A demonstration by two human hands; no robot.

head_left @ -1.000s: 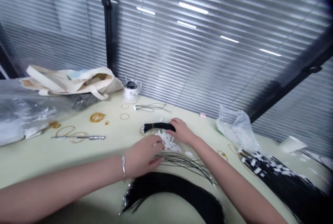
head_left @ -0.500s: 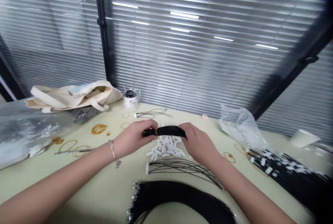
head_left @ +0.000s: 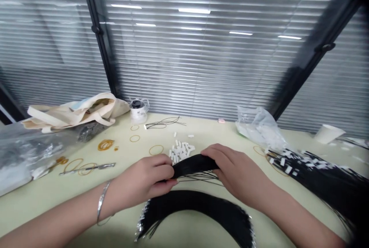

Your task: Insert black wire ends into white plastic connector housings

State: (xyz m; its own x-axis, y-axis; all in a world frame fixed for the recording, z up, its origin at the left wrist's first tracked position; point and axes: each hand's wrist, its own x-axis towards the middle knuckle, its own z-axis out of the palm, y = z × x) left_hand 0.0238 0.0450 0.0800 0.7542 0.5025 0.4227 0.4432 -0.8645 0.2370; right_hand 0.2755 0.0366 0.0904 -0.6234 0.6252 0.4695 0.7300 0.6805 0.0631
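Observation:
A bundle of black wires [head_left: 193, 164] is stretched between my two hands above the table. My left hand [head_left: 159, 175] is closed around its left end, and my right hand [head_left: 227, 163] wraps over the right end; both ends are hidden in the fingers. Just behind the bundle lies a pile of small white connector housings [head_left: 181, 150]. Beneath it, a few loose thin black wires [head_left: 201, 177] show. Closer to me, a thick curved bundle of black wires [head_left: 190, 200] with shiny metal tips rests on the table.
On the left are rubber bands [head_left: 105, 144], tweezers [head_left: 100, 166], plastic bags [head_left: 25, 148] and a cloth bag [head_left: 72, 114]. A wrapped cup [head_left: 138, 111] stands at the back. To the right are a clear bag [head_left: 259, 127], a paper cup [head_left: 328, 133] and wires with white connectors [head_left: 319, 179].
Both hands have come closer to me with the wire bundle, from above the white housings to over the loose wires. A rubber band visible on the bundle earlier is now out of sight.

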